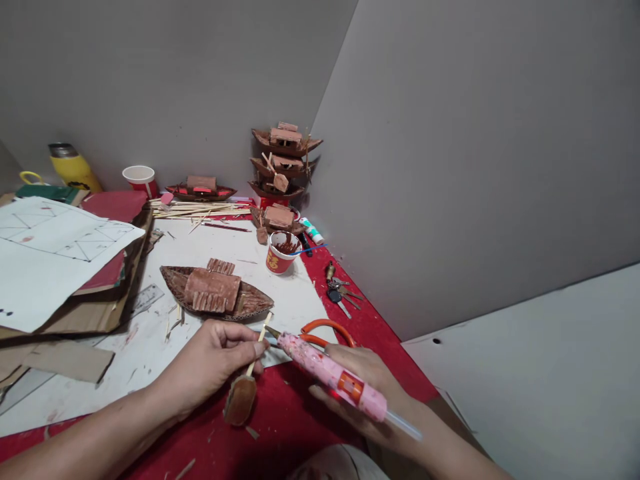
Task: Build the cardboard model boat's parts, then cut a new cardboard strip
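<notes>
Left hand (pixel 225 350): nearly closed, thumb and fingers pinching a pale stick (pixel 261 338) around its middle, over the near edge of the white sheet (pixel 220 241)
Stick's ends: the upper one at the nozzle (pixel 273 331), the lower one meeting a brown paddle blade (pixel 241 401), which hangs over the red desk (pixel 295 413) on the near side of the sheet
Right hand (pixel 363 373): curled around a pink glue gun (pixel 320 360), partly closed; the gun's body hides some of the fingers
Nozzle tip: right by the stick's upper part; cannot tell whether they touch
Boat model (pixel 213 290): on the sheet, just beyond the left hand
Orange-handled tool (pixel 329 323): behind the gun, at the sheet's near right corner
Paper cup (pixel 281 260): brown inside, near the sheet's right edge
Keys (pixel 342 291): on the red strip along the desk's right edge
Stacked boats (pixel 286 143): at the desk's far right corner
</notes>
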Demonstrator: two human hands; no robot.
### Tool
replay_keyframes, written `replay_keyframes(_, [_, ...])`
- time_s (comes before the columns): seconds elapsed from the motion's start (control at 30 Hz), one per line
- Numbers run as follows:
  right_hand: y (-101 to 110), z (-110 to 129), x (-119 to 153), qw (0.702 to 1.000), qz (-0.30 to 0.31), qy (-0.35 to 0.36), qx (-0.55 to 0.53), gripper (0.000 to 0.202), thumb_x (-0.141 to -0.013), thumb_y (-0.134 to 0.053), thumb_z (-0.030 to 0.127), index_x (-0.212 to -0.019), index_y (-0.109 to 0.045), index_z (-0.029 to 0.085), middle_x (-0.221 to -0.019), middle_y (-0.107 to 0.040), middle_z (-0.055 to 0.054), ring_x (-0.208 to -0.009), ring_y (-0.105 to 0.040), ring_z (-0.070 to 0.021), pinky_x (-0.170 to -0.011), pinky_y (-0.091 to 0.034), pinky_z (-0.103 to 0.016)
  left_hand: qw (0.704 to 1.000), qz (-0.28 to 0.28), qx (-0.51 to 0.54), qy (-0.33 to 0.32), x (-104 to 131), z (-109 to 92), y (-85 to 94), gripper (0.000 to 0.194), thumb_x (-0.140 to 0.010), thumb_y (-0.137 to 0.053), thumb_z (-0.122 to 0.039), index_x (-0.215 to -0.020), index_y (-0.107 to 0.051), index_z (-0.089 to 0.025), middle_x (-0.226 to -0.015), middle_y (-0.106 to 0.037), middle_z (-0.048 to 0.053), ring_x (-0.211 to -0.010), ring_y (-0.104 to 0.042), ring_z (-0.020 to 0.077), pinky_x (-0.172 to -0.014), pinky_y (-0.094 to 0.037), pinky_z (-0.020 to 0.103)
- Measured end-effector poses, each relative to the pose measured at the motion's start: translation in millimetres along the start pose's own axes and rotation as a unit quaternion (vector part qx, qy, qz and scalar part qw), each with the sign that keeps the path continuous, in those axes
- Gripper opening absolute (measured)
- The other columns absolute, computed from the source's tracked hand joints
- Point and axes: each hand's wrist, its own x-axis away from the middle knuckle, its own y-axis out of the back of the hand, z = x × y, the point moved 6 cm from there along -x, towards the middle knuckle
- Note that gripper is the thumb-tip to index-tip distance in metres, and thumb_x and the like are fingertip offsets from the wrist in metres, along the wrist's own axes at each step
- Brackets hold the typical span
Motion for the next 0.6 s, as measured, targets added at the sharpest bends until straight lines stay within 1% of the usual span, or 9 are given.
replay_keyframes(0.13, [-0.4,-1.2,1.9,1.0,-0.007,0.01,-0.005,0.009,-0.089,-0.057,0.023,-0.096,-0.059,0.019,-0.08,-0.066,-0.004,-0.069,-0.063,-0.0156,-0.066,-0.05,-0.025,1.0,-0.007,-0.006,0.002,-0.2,0.6,0.7,0.035,-0.07,-0.074,-0.047,-0.067,-0.069,-0.012,-0.061,-0.065,0.002,-0.05,-0.045,0.0076,-0.05,-0.031,0.019])
replay_keyframes(0.2, [-1.9,-1.7,3.4,1.0,-0.008,0.015,0.009,0.006,-0.089,-0.057,0.024,-0.09,-0.06,0.019,-0.075,-0.065,-0.004,-0.066,-0.061,-0.0154,-0.062,-0.049,-0.025,1.0,-0.005,-0.003,0.002,-0.4,0.7,0.5,0.036,-0.07,-0.074,-0.047,-0.066,-0.069,-0.012,-0.062,-0.065,0.002,-0.051,-0.046,0.008,-0.05,-0.031,0.019])
replay_keyframes(0.27, [-2.8,-2.4,4.1,1.0,-0.003,0.009,0.021,0.008,-0.088,-0.058,0.025,-0.087,-0.061,0.018,-0.071,-0.065,-0.004,-0.061,-0.06,-0.015,-0.058,-0.048,-0.025,1.0,-0.005,-0.001,0.001,-0.3,0.2,0.6,0.035,-0.07,-0.074,-0.046,-0.067,-0.069,-0.012,-0.062,-0.065,0.002,-0.052,-0.046,0.008,-0.051,-0.032,0.019])
replay_keyframes(0.33, [-0.4,-3.1,3.8,1.0,0.002,-0.003,0.023,0.011,-0.087,-0.058,0.025,-0.093,-0.064,0.017,-0.075,-0.068,-0.005,-0.061,-0.062,-0.0152,-0.057,-0.049,-0.024,1.0,-0.005,-0.002,0.0,0.3,-1.0,0.6,0.035,-0.07,-0.074,-0.046,-0.067,-0.069,-0.012,-0.062,-0.065,0.002,-0.052,-0.046,0.0075,-0.051,-0.032,0.019])
replay_keyframes(0.43, [9.3,-7.9,4.4,0.999,0.009,-0.024,0.028,0.028,-0.09,-0.054,0.023,-0.116,-0.062,0.019,-0.096,-0.072,-0.009,-0.08,-0.069,-0.0185,-0.068,-0.053,-0.025,1.0,-0.004,0.003,-0.001,2.4,-3.3,-0.5,0.035,-0.07,-0.074,-0.046,-0.068,-0.067,-0.012,-0.062,-0.065,0.001,-0.049,-0.046,0.0065,-0.049,-0.032,0.018])
replay_keyframes(0.5, [18.0,-19.6,8.2,0.997,0.008,-0.056,0.046,0.037,-0.092,-0.051,0.024,-0.129,-0.055,0.021,-0.109,-0.07,-0.01,-0.092,-0.068,-0.0202,-0.076,-0.053,-0.027,1.0,-0.006,0.011,-0.003,3.4,-4.4,-1.6,0.036,-0.069,-0.075,-0.047,-0.069,-0.066,-0.012,-0.062,-0.064,0.001,-0.048,-0.047,0.0062,-0.048,-0.033,0.018])
replay_keyframes(0.53, [22.9,-29.2,11.5,0.995,0.0,-0.082,0.059,0.038,-0.093,-0.049,0.026,-0.131,-0.053,0.021,-0.111,-0.069,-0.01,-0.093,-0.068,-0.0204,-0.078,-0.053,-0.027,1.0,-0.009,0.018,-0.002,3.7,-4.4,-2.2,0.037,-0.067,-0.076,-0.047,-0.069,-0.065,-0.012,-0.062,-0.064,0.001,-0.048,-0.047,0.0062,-0.048,-0.034,0.018])
replay_keyframes(0.57, [27.1,-41.7,15.7,0.99,-0.004,-0.122,0.074,0.036,-0.094,-0.048,0.029,-0.128,-0.054,0.021,-0.108,-0.069,-0.01,-0.09,-0.068,-0.0201,-0.076,-0.053,-0.027,1.0,-0.012,0.024,-0.001,3.7,-4.1,-2.6,0.038,-0.065,-0.077,-0.048,-0.07,-0.063,-0.013,-0.06,-0.063,0.0,-0.047,-0.047,0.0063,-0.048,-0.036,0.018])
replay_keyframes(0.6, [32.6,-54.6,20.2,0.983,-0.023,-0.158,0.089,0.031,-0.095,-0.046,0.032,-0.12,-0.058,0.02,-0.101,-0.07,-0.009,-0.085,-0.068,-0.02,-0.072,-0.053,-0.027,0.999,-0.018,0.028,-0.001,3.5,-3.7,-2.8,0.039,-0.063,-0.078,-0.048,-0.07,-0.062,-0.013,-0.059,-0.063,-0.001,-0.046,-0.047,0.0065,-0.048,-0.037,0.019])
